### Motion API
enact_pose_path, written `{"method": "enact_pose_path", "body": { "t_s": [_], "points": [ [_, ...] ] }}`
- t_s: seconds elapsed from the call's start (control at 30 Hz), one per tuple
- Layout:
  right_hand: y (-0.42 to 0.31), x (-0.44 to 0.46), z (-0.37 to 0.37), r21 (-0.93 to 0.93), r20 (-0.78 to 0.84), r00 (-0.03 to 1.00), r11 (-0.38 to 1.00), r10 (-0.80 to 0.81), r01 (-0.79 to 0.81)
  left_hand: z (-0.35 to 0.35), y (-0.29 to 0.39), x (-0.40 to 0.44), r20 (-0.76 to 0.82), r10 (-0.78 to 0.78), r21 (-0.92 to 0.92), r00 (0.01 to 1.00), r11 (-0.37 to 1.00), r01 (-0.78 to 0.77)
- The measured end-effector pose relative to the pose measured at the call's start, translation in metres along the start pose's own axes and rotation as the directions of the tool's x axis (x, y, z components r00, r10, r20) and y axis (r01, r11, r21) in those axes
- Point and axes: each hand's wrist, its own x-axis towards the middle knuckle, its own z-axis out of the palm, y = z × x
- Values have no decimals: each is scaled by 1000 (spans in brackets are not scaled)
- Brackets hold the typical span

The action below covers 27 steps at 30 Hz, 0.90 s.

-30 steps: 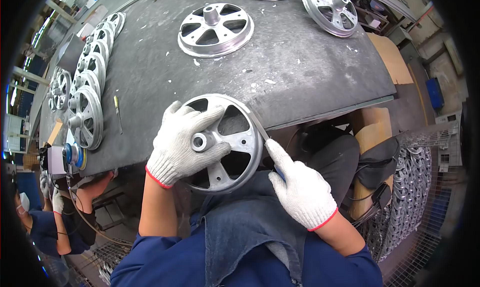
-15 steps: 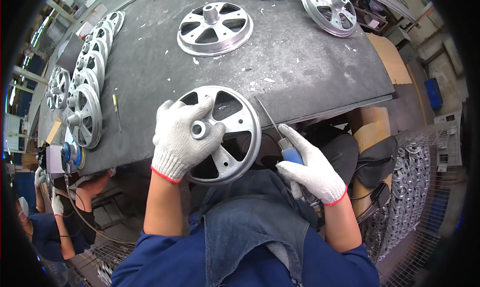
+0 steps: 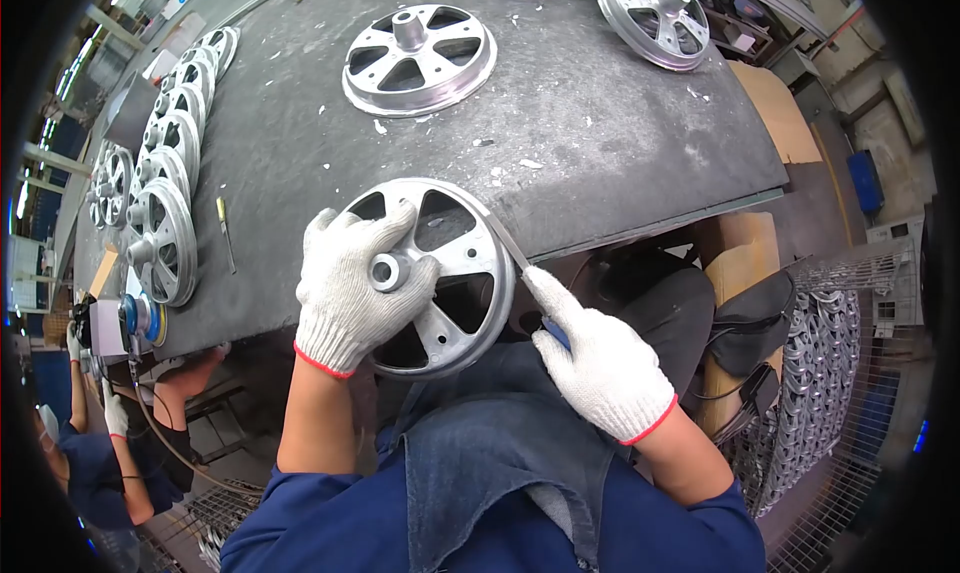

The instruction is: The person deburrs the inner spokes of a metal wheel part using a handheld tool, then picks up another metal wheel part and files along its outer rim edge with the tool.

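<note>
My left hand (image 3: 345,288), in a white knit glove with a red cuff, grips a spoked metal wheel (image 3: 466,255) around its hub. The wheel lies at the table's near edge and partly overhangs my apron. My gloved right hand (image 3: 610,368) is closed around the blue handle of a slim metal file (image 3: 508,241), index finger stretched along it. The file's blade lies against the wheel's right outer rim. Most of the handle is hidden by my fingers.
Another wheel (image 3: 420,58) lies flat farther back on the dark table (image 3: 290,173). Wheels (image 3: 160,238) stand in a row at left, beside a yellow-handled tool (image 3: 226,235). Metal flakes are scattered about. A co-worker (image 3: 100,453) is at lower left; a wire basket of parts (image 3: 815,393) stands at right.
My right hand has moved up and left, bringing the file from beside the wheel onto its rim. My left hand still holds the wheel, which has shifted slightly left and down in view.
</note>
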Motion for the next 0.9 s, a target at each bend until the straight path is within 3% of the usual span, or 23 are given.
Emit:
{"method": "enact_pose_path", "body": {
  "t_s": [0.17,0.2,0.23,0.27,0.3,0.4,0.47,0.5,0.53,0.63,0.9],
  "points": [
    [4,3,1,-15,-35,999,1000,15,-16,-1,0,1,23,-6,-8,1000,1000,6],
    [5,4,-5,296,50,998,953,47,-60,0,0,1,22,-5,-9,1000,1000,5],
    [6,5,-13,573,143,989,811,47,-122,0,0,0,11,-4,10,1000,1000,4],
    [7,5,-20,686,266,960,682,91,-255,0,0,-1,1,-4,30,1000,1000,4],
    [4,5,-22,685,269,959,683,88,-254,0,0,-1,-1,-8,32,1000,999,8],
    [2,4,-18,621,270,957,740,110,-260,0,-1,-2,-1,1,-11,1000,1000,-1],
    [8,1,-5,303,88,996,951,31,-56,-1,1,1,29,-16,1,999,1000,16],
    [8,-1,-1,108,11,999,994,-34,32,-1,1,1,30,-12,-2,999,1000,12],
    [5,-3,2,23,-14,1000,1000,-4,5,-2,1,1,35,-19,-10,999,1000,20],
    [-3,-6,9,-120,-89,996,993,-6,-5,-1,2,0,29,-19,1,999,1000,19],
    [-8,-12,23,-209,-168,985,978,-33,-3,1,1,-1,43,-22,4,999,1000,22]
  ]
}}
